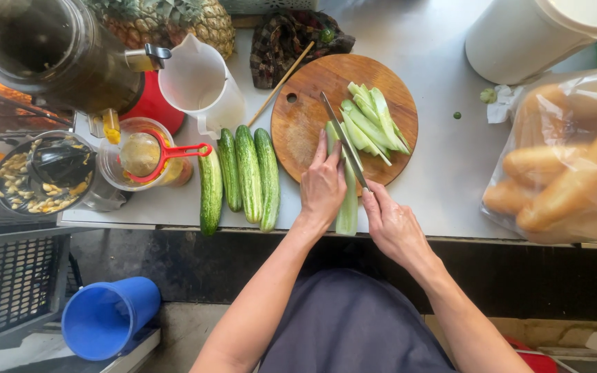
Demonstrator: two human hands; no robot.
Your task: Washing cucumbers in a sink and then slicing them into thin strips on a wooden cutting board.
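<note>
My left hand (323, 185) presses down on a peeled cucumber (347, 204) that lies lengthwise over the near edge of a round wooden cutting board (305, 117). Gripped in my right hand (392, 224), a knife (343, 141) points away from me, its blade running along the cucumber. A pile of cut cucumber strips (374, 124) rests on the board's right side. Several whole green cucumbers (243, 176) lie side by side on the counter just left of the board.
A white jug (198, 86), a juicer (57, 52), a cup with a red strainer (146, 155) and a pineapple (167, 21) stand at the left. Bagged bread rolls (568, 166) and a white container (526, 38) sit right. A blue bucket (108, 318) is below.
</note>
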